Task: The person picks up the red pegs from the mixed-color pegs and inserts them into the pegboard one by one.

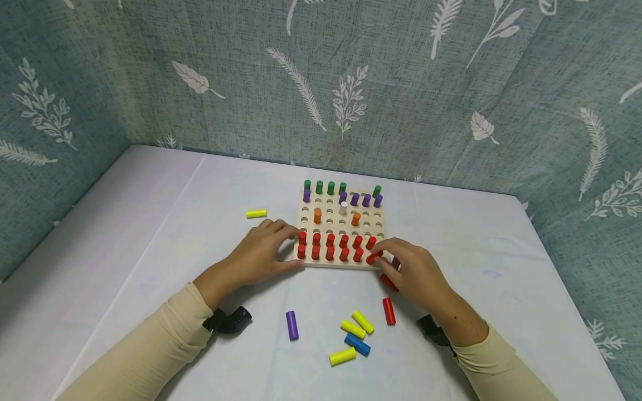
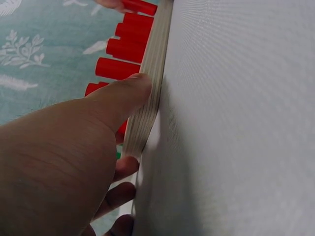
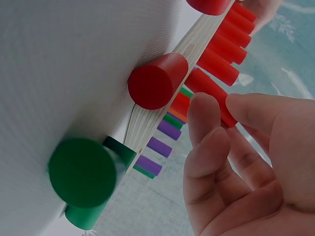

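A wooden pegboard (image 1: 341, 265) holds two front rows of red pegs (image 1: 329, 253), with orange, white, purple and green pegs behind. My left hand (image 1: 263, 253) grips its front left corner, the thumb along the front edge in the left wrist view and the fingers by the left side. At the front right corner my right hand (image 1: 413, 273) pinches a red peg (image 3: 211, 93) between thumb and fingertips. That peg leans over the board; whether its foot is in a hole I cannot tell. Another red peg (image 1: 389, 282) lies partly under this hand.
Loose on the white table lie a red peg (image 1: 389, 311), a purple peg (image 1: 292, 325), a blue peg (image 1: 358, 344) and several yellow pegs (image 1: 343, 356). One yellow peg (image 1: 256, 214) is left of the board. Green pegs (image 3: 83, 172) show close in the right wrist view.
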Action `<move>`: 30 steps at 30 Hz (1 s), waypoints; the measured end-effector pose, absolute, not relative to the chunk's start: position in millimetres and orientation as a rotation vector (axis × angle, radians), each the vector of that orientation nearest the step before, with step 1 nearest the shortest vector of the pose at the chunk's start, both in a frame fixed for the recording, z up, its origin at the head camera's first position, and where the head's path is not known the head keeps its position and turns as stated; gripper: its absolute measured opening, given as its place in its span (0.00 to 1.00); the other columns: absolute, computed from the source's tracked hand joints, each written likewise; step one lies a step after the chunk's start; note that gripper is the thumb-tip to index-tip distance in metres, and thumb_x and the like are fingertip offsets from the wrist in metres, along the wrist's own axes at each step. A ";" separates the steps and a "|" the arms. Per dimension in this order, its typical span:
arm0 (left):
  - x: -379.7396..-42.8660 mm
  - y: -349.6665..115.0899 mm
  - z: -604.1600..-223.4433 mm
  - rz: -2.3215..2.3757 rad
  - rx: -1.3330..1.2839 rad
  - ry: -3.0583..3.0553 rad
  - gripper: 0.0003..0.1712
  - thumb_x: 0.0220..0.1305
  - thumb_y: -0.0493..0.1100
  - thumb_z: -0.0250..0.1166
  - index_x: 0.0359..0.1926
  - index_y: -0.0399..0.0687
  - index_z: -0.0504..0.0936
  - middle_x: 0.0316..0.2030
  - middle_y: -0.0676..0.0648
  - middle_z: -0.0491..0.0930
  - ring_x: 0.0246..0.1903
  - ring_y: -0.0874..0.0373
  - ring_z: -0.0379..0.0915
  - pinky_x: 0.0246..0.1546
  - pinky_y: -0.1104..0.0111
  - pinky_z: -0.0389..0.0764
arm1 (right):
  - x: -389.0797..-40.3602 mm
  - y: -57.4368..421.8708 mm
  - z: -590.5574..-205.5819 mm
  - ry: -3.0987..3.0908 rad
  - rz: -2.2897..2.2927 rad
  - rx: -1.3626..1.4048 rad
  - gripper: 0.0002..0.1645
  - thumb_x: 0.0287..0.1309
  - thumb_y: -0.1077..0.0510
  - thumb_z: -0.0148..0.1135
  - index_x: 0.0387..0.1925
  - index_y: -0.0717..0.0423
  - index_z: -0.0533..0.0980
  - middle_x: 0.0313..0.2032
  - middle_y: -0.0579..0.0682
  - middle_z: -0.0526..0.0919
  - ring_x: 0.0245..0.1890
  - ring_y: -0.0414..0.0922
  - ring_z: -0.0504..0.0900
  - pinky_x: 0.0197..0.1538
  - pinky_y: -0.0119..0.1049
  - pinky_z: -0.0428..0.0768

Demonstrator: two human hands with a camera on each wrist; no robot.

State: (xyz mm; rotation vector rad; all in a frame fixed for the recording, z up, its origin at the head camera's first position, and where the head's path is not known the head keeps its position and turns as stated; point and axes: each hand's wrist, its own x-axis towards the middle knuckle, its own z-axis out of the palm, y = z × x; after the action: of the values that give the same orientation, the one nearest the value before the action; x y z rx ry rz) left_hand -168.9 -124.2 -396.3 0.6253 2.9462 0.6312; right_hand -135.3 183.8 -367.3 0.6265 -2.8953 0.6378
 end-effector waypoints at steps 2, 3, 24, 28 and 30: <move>-169.0 -124.3 -396.3 0.633 0.627 2.945 0.38 0.51 0.62 0.76 0.61 0.55 0.77 0.56 0.49 0.79 0.58 0.51 0.69 0.62 0.50 0.73 | -135.4 183.8 -367.6 -2.896 0.633 0.620 0.15 0.57 0.57 0.72 0.47 0.49 0.82 0.46 0.47 0.87 0.30 0.38 0.77 0.31 0.26 0.78; -168.9 -124.3 -396.2 0.635 0.627 2.944 0.38 0.51 0.62 0.76 0.61 0.55 0.77 0.56 0.49 0.79 0.58 0.51 0.69 0.62 0.50 0.73 | -135.4 183.8 -367.7 -2.897 0.631 0.617 0.15 0.57 0.57 0.72 0.47 0.49 0.82 0.46 0.47 0.87 0.29 0.38 0.77 0.31 0.26 0.78; -168.4 -123.9 -398.4 0.634 0.613 2.952 0.39 0.51 0.64 0.75 0.62 0.56 0.77 0.56 0.49 0.78 0.58 0.51 0.68 0.61 0.50 0.73 | -134.7 182.0 -368.7 -2.883 0.631 0.616 0.15 0.58 0.58 0.72 0.47 0.50 0.83 0.46 0.47 0.87 0.30 0.38 0.77 0.34 0.29 0.81; -168.3 -123.6 -398.6 0.631 0.610 2.955 0.39 0.51 0.64 0.75 0.62 0.56 0.76 0.56 0.49 0.78 0.58 0.51 0.68 0.61 0.50 0.73 | -134.6 182.5 -368.9 -2.877 0.633 0.611 0.14 0.58 0.58 0.71 0.47 0.50 0.83 0.47 0.48 0.87 0.31 0.39 0.77 0.35 0.31 0.81; -168.2 -123.5 -398.7 0.629 0.611 2.956 0.39 0.52 0.64 0.75 0.62 0.56 0.76 0.56 0.49 0.78 0.58 0.51 0.68 0.61 0.50 0.73 | -134.7 182.8 -368.9 -2.876 0.639 0.608 0.14 0.59 0.58 0.71 0.47 0.50 0.83 0.47 0.48 0.87 0.31 0.39 0.77 0.36 0.32 0.82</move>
State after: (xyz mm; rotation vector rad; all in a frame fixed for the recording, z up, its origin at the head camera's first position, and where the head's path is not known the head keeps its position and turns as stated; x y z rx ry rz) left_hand -168.2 -123.5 -398.7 0.6106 2.9559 0.6286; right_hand -134.7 182.8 -368.9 0.6079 -2.8764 0.6387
